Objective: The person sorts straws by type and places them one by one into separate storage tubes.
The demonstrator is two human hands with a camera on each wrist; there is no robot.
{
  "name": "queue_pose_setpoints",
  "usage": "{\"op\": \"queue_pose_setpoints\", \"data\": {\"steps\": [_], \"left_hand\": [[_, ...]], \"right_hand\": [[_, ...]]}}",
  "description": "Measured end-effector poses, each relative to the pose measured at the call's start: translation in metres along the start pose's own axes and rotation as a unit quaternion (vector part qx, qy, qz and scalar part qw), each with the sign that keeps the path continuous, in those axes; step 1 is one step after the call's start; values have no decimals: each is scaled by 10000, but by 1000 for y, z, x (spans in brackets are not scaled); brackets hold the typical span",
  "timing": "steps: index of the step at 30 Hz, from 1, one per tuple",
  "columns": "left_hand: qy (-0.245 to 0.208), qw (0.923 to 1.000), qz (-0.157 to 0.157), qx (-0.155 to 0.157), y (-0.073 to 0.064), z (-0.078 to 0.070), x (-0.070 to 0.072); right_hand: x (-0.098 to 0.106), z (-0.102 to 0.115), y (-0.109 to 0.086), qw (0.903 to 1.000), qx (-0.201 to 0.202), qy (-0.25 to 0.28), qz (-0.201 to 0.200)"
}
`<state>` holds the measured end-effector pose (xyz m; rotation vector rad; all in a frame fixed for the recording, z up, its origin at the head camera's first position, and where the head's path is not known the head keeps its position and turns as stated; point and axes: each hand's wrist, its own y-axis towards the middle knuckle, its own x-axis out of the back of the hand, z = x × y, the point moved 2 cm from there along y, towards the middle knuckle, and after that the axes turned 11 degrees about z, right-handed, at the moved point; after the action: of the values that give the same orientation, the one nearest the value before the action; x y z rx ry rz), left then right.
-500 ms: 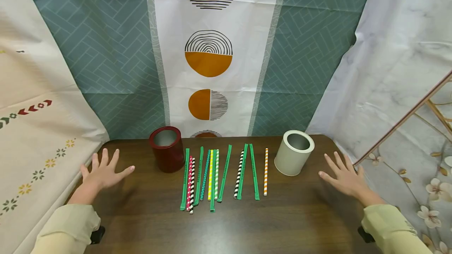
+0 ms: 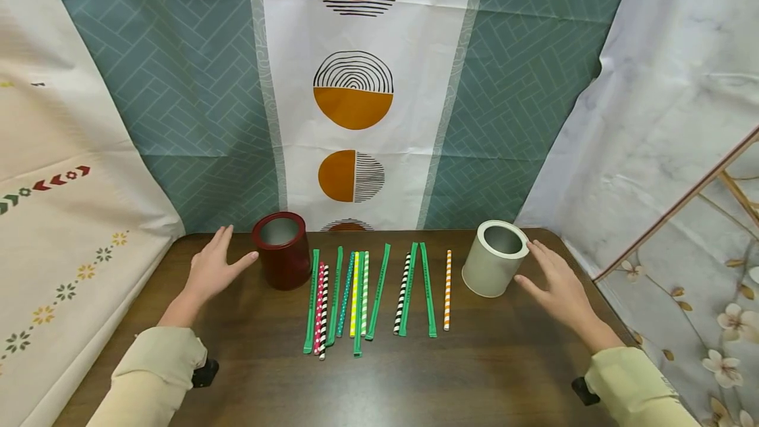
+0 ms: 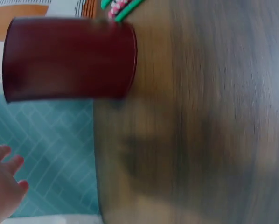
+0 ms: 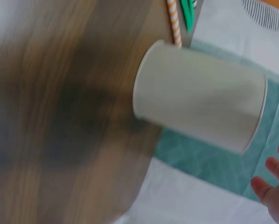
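At the back left of the table stands a dark red can (image 2: 284, 262), upright with its mouth uncovered. My left hand (image 2: 211, 270) is just left of it, fingers extended and thumb pointing toward its side. A cream can (image 2: 491, 270) stands upright at the back right. Beside its right side is my right hand (image 2: 555, 286), fingers stretched forward, thumb toward the wall of the can. Neither hand holds anything. In the left wrist view a gap shows between the fingers (image 3: 14, 164) and the red can (image 3: 69, 58). The right wrist view shows the cream can (image 4: 200, 95) near my fingertips (image 4: 261, 186).
Between the cans lies a row of paper straws: several in green wrappers (image 2: 425, 288), black-striped ones (image 2: 402, 292), a pink dotted one (image 2: 319, 308), a yellow one (image 2: 356, 295) and an orange-striped one (image 2: 447, 290). The wooden table (image 2: 379, 387) meets a patterned cloth (image 2: 201, 117) behind.
Both hands have moved inward, the left one rightward and forward to the red can, the right one leftward to the cream can. Their spread fingers have drawn closer together. Cans and straws stay put.
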<state>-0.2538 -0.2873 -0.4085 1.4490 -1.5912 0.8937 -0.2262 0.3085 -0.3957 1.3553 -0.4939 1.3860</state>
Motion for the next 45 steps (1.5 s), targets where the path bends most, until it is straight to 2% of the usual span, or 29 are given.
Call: {"op": "queue_pose_setpoints", "data": {"steps": [5, 9, 13, 17, 20, 24, 26, 34, 37, 41, 45], "left_hand": [[-705, 9973, -157, -150, 12, -14, -16], [-1198, 9924, -213, -165, 20, -23, -25], [-1560, 9876, -134, -71, 26, -27, -29], [-1790, 9838, -59, 70, 29, -27, -31], [-1912, 9814, -97, 154, 30, -25, -33], [-2087, 9776, -116, 254, 31, -23, -34], [-2142, 9763, -102, 297, 31, -22, -35], [-2289, 9727, -118, 369, 30, -21, -35], [-2336, 9715, -119, 395, 31, -22, -35], [-2438, 9689, -106, 402, 32, -23, -36], [-2546, 9662, -72, 393, 32, -24, -38]], "right_hand": [[-10, 17, 0, 9976, 246, 105, -632], [-22, 25, 0, 9958, 306, 385, -777], [-37, 28, -1, 9929, 184, 997, -615], [-55, 29, -1, 9854, -292, 1675, -96], [-69, 29, 1, 9702, -782, 2252, 442], [-85, 31, 4, 9388, -1408, 2956, 1071], [-92, 32, 6, 9263, -1621, 3159, 1261], [-123, 37, 22, 8933, -1988, 3779, 1401], [-133, 36, 30, 8847, -2134, 3908, 1378], [-143, 35, 41, 8872, -2351, 3731, 1352], [-149, 34, 49, 8959, -2573, 3392, 1270]]}}
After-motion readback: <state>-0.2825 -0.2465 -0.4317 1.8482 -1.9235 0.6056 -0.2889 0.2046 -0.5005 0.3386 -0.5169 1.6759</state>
